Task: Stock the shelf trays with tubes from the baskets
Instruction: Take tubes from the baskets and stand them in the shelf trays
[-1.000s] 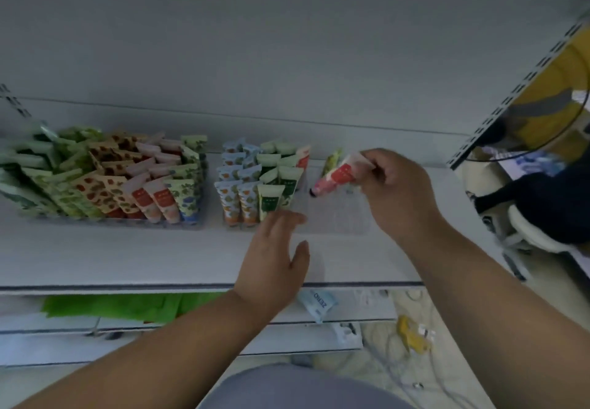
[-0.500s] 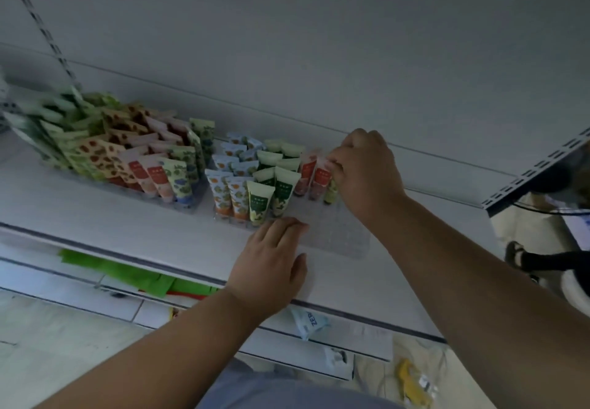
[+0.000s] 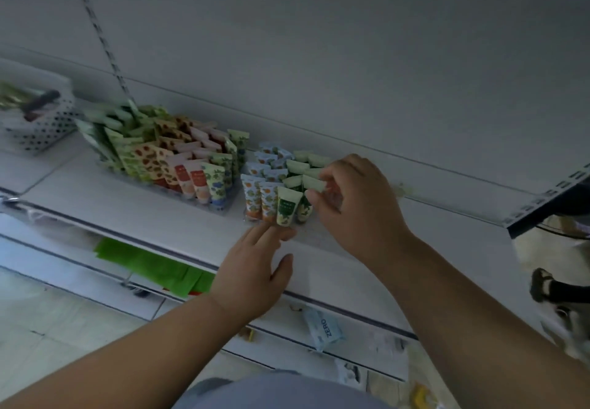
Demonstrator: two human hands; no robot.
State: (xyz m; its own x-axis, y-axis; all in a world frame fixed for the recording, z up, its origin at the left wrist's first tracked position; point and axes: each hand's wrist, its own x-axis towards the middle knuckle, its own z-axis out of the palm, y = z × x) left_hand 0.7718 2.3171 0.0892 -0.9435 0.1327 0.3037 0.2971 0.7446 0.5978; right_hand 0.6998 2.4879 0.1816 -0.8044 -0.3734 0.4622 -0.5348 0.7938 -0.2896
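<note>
Your right hand (image 3: 357, 207) has come forward since half a second ago, from the back right of the small tray to the green-and-white tubes (image 3: 298, 182) in its front rows, and the view has swung left so that a white perforated basket (image 3: 41, 121) now shows at the far left of the shelf (image 3: 127, 204). The grip of that right hand is narrow: thumb and fingers are curled in toward the folded ends of the green tubes, touching them, though you cannot tell from here whether one tube is actually pinched. Your left hand (image 3: 255, 268) lies flat and relaxed on the shelf, fingers straight, its fingertips (image 3: 274, 233) just at the foot of the front tube row, holding nothing. Blue-and-orange tubes (image 3: 260, 198) stand upright just left of the green ones. Beside them, further left, a larger clear tray (image 3: 204, 207) is packed with leaning red, orange and green patterned tubes (image 3: 166, 159). On the lower shelf lie green sheets (image 3: 153, 268) and a pale packet marked ZERO (image 3: 325, 329).
</note>
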